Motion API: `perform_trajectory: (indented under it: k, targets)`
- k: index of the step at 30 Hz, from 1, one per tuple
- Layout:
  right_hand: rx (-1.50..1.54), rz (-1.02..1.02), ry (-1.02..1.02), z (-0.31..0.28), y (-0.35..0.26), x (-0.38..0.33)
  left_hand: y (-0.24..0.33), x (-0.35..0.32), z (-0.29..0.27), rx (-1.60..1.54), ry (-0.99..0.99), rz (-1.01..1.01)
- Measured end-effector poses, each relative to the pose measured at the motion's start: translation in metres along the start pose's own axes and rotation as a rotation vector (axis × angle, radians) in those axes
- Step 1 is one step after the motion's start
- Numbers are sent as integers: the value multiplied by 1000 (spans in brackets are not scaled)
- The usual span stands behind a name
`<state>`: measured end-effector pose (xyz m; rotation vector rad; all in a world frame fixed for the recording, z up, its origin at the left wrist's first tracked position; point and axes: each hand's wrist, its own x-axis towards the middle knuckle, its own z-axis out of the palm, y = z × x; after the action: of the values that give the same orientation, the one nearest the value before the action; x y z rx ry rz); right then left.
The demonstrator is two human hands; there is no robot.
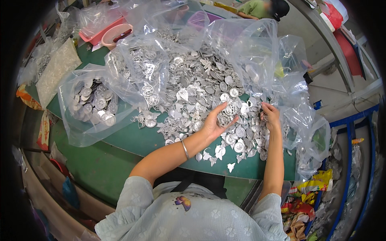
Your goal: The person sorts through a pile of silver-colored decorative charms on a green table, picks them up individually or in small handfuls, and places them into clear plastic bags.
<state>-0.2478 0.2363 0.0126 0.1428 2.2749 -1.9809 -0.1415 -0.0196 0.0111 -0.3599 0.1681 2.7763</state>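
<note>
A big heap of silver metal charms (201, 86), discs and openwork shapes among them, covers the green table in front of me. My left hand (215, 122) is curled around a handful of openwork metal charms (228, 113), held over the heap. At the heap's right side, my right hand (271, 116) has its fingers bent and pinched together among the pieces; what sits between the fingertips is too small to make out. Several loose charms (220, 151) lie near the table's front edge, below my hands.
A clear plastic bag (74, 132) of silver discs stands on the left of the green table (124, 140). More clear bags (257, 44) edge the heap. A pink basin (116, 34) sits far left. Blue shelving (352, 120) is at right. Another person (257, 9) is at the far side.
</note>
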Motion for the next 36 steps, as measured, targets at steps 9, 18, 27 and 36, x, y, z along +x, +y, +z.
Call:
perform_trajectory:
  k: [9, 18, 27, 36]
  targets:
    - [-507, -40, -4, 18, -6, -18, 0, 2, -2, -23, -13, -3]
    - [-995, -73, 71, -34, -4, -62, -2, 2, -1, -12, -11, -5]
    - [182, -43, -18, 21, -36, -61, 0, 1, 0, -51, -67, -39]
    - [-76, -602, 117, 143, -35, -83, -8, -3, -5, 28, -155, -60]
